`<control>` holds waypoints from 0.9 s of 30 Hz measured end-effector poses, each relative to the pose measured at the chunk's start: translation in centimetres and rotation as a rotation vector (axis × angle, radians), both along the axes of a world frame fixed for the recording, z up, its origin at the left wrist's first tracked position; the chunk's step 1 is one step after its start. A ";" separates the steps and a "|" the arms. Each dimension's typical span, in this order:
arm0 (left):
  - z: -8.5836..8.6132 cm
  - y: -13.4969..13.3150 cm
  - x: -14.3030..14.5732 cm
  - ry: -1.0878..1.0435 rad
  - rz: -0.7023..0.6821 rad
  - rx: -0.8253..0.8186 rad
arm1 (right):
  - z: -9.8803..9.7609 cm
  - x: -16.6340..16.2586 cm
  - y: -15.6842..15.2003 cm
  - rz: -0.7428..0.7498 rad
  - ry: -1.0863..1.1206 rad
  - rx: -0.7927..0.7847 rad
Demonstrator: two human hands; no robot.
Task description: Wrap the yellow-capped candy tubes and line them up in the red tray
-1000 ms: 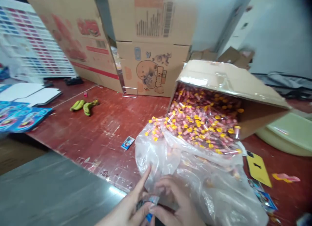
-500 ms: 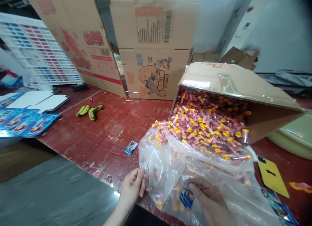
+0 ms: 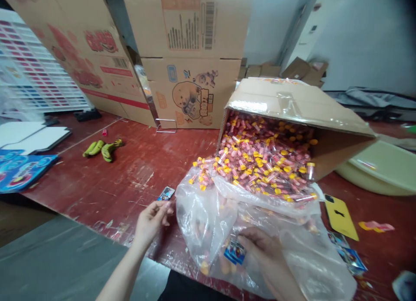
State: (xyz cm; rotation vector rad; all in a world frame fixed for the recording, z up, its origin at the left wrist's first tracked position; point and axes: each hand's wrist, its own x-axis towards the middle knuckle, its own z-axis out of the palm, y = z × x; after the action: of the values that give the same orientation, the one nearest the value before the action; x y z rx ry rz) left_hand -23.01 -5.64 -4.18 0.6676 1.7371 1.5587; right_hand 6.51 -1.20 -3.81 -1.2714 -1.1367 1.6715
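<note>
My left hand (image 3: 153, 216) is over the red table at its front edge, fingers loosely bent and a little apart, with nothing visible in them. Just beyond its fingertips lies a small blue packet (image 3: 166, 193) on the tabletop. Between the thumb and fingers of my right hand (image 3: 260, 245) are small blue printed packets (image 3: 234, 251), overlapping each other. That hand is above a clear plastic bag (image 3: 208, 214), which spills from a tipped cardboard box (image 3: 299, 99). Inside the box and at the bag's mouth are many little pink tubes with yellow caps (image 3: 260, 158).
On the right are a yellow phone (image 3: 341, 216), more blue packets (image 3: 351, 258), a pink-and-yellow piece (image 3: 377, 226) and a pale green basin (image 3: 383, 169). Small bananas (image 3: 108, 150) and blue printed cardboard (image 3: 24, 171) lie left. Cardboard cartons (image 3: 191, 93) and a white crate (image 3: 39, 71) stand behind.
My left hand has moved left and away from me, from beside the bag to the lone blue packet. My right hand keeps its packets. The view has turned slightly right.
</note>
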 end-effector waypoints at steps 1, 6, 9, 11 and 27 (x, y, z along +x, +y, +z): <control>-0.3 0.1 -0.7 0.019 0.021 -0.026 | 0.2 -0.4 0.3 0.008 -0.024 0.022; -1.3 -0.6 -3.5 0.083 0.202 -0.002 | 0.3 -6.6 3.2 0.165 -0.064 0.209; -1.5 -1.9 -4.8 0.073 0.232 0.039 | -0.3 -13.3 5.1 0.309 -0.154 0.322; -1.6 -2.9 -5.5 0.045 0.260 0.011 | -1.0 -18.1 6.3 0.366 -0.233 0.367; -6.4 0.2 -4.9 -0.366 0.289 0.066 | -3.7 -29.3 8.0 0.532 -0.883 0.501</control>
State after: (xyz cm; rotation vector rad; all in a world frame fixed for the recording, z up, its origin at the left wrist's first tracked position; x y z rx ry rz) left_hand -27.96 -5.45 -10.58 0.1457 1.5563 1.8084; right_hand -22.76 6.80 -7.51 -1.4653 -2.4088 0.9814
